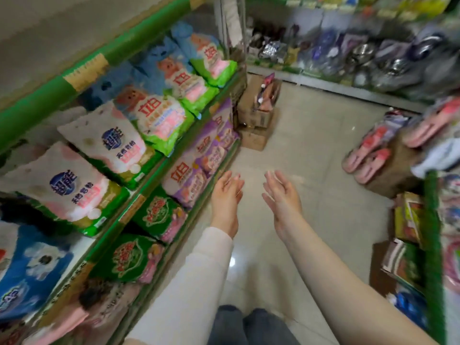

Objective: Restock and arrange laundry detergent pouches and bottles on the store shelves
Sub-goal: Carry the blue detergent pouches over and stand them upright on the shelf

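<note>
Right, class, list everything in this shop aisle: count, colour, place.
white pouches: two, white and pink, upper left shelf
light green pouches: three, green, same shelf, farther
purple pouches: several, purple, shelf below
dark green pouches: two, dark green, shelf below, nearer
blue pouch: one, blue, near left
cardboard boxes: two, brown, stacked on floor, aisle end
slippers: several, pink, right side
metal bowls: several, silver, far shelf
left hand: one, open, empty, beside lower shelf
right hand: one, open, empty, over floor
</note>
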Demonstrator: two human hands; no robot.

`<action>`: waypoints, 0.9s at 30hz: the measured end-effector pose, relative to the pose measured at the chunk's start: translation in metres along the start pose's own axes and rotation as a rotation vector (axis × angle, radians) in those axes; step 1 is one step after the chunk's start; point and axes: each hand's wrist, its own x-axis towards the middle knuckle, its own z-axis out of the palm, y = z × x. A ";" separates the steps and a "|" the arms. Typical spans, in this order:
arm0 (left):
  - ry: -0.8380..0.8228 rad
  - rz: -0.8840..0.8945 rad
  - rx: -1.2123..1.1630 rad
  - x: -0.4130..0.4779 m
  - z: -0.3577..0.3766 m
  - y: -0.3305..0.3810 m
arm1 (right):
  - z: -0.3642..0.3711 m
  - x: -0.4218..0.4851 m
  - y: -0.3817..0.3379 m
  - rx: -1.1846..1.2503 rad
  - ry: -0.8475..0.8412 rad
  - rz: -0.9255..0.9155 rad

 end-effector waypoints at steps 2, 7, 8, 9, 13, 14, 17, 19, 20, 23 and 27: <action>-0.077 -0.055 0.040 -0.008 0.029 -0.021 | -0.038 0.004 -0.003 0.033 0.072 0.002; -0.271 -0.157 0.158 -0.024 0.098 -0.064 | -0.116 0.006 -0.011 0.131 0.267 -0.026; -0.318 -0.177 0.188 -0.028 0.111 -0.072 | -0.130 0.007 -0.012 0.148 0.309 -0.031; -0.360 -0.194 0.210 -0.031 0.122 -0.080 | -0.143 0.007 -0.013 0.163 0.349 -0.035; -0.495 -0.260 0.275 -0.042 0.163 -0.104 | -0.186 0.005 -0.018 0.236 0.507 -0.063; -0.529 -0.277 0.287 -0.044 0.173 -0.110 | -0.194 0.004 -0.021 0.256 0.545 -0.076; -0.633 -0.327 0.314 -0.047 0.199 -0.124 | -0.212 0.000 -0.030 0.293 0.641 -0.122; -0.715 -0.363 0.352 -0.049 0.216 -0.131 | -0.222 -0.003 -0.035 0.318 0.716 -0.141; -0.759 -0.380 0.367 -0.051 0.225 -0.135 | -0.227 -0.004 -0.038 0.328 0.759 -0.153; -0.866 -0.421 0.385 -0.056 0.246 -0.145 | -0.242 -0.006 -0.044 0.349 0.865 -0.175; -0.973 -0.485 0.385 -0.074 0.266 -0.158 | -0.265 -0.019 -0.045 0.370 0.998 -0.209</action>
